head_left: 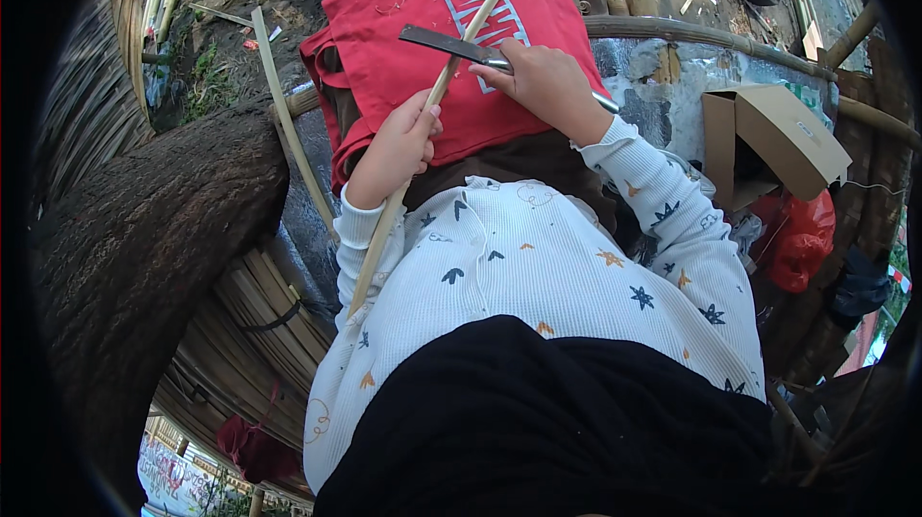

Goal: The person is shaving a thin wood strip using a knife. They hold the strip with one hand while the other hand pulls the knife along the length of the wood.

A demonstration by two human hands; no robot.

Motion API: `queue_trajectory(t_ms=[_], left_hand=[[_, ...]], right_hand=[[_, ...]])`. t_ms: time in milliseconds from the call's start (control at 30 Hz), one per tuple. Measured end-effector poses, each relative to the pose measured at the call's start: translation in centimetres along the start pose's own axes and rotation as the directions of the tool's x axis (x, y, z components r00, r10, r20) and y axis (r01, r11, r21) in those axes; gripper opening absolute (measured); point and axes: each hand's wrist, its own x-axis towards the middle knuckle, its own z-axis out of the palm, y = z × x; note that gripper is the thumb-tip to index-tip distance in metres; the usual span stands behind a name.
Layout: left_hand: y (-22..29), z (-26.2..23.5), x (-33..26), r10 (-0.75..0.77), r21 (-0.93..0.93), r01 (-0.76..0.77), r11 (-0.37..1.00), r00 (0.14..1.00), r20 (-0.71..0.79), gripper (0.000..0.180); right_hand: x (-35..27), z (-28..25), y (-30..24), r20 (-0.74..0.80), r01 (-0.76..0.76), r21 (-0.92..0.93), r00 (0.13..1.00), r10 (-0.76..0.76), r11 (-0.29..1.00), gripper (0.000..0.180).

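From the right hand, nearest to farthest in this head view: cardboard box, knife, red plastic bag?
1. Knife: gripped in the right hand.
2. Cardboard box: off to the right.
3. Red plastic bag: right, lower in view.

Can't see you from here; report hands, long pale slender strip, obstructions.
Left fingers closed around long pale strip. Right fingers gripping flat, dark-bladed, silver-handled metal tool, crossing strip. Red printed cloth beneath; no visible obstruction.
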Motion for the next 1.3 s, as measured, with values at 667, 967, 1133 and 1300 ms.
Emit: queue_trajectory(t_ms=[667,967,1133,1300], left_hand=[[0.9,-0.1,-0.2,-0.030,-0.066,0.033,0.997,0.998,0.046,0.033],[1.0,-0.2,-0.1,-0.052,-0.124,0.063,0.990,0.995,0.088,0.032],[0.9,-0.4,-0.2,-0.050,-0.143,0.066,0.987,0.993,0.108,0.032],[0.9,0.1,-1.3,-0.066,-0.135,0.083,0.987,0.990,0.122,0.033]], right_hand=[[3.6,1.0,4.8,-0.102,-0.113,-0.063,0.989,0.106,0.992,0.057],[5.7,2.7,8.0,-0.185,-0.169,-0.062,0.970,0.155,0.984,0.057],[6.6,2.4,8.8,-0.173,-0.175,-0.064,0.972,0.161,0.983,0.060],[8.8,1.2,11.9,-0.138,-0.363,-0.020,0.924,0.357,0.931,0.067]])
